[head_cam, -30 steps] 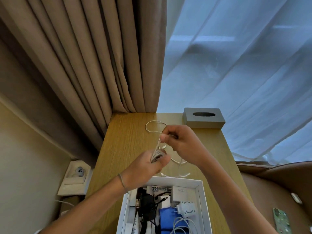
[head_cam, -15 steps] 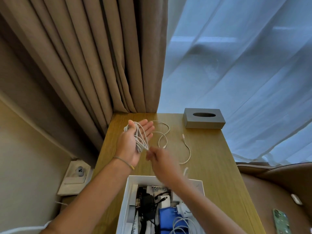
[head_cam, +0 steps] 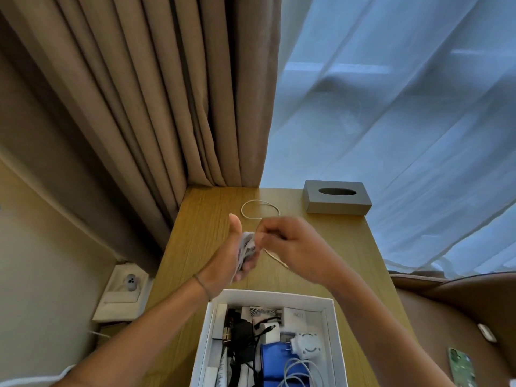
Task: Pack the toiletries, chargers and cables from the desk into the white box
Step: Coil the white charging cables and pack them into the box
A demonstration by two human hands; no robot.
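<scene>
At the left edge of the frame a wall socket [head_cam: 129, 283] sits low beside the beige curtain [head_cam: 173, 88]. Just left of centre, my left hand [head_cam: 231, 255] is raised over the wooden desk [head_cam: 201, 219], thumb up, its fingers curled around a bundle of white cable [head_cam: 246, 247]. My right hand [head_cam: 296, 247] meets it from the right, fingertips pinching the same cable at the bundle; a loose loop of it lies on the desk just beyond, toward the top. Below my hands, at bottom centre, the white box [head_cam: 332, 325] stands open on the desk, with black cords, white chargers and a blue pouch [head_cam: 272, 364] inside. Right of centre a grey tissue box [head_cam: 337, 201] stands at the desk's far edge, and a phone [head_cam: 462, 370] lies at lower right.
</scene>
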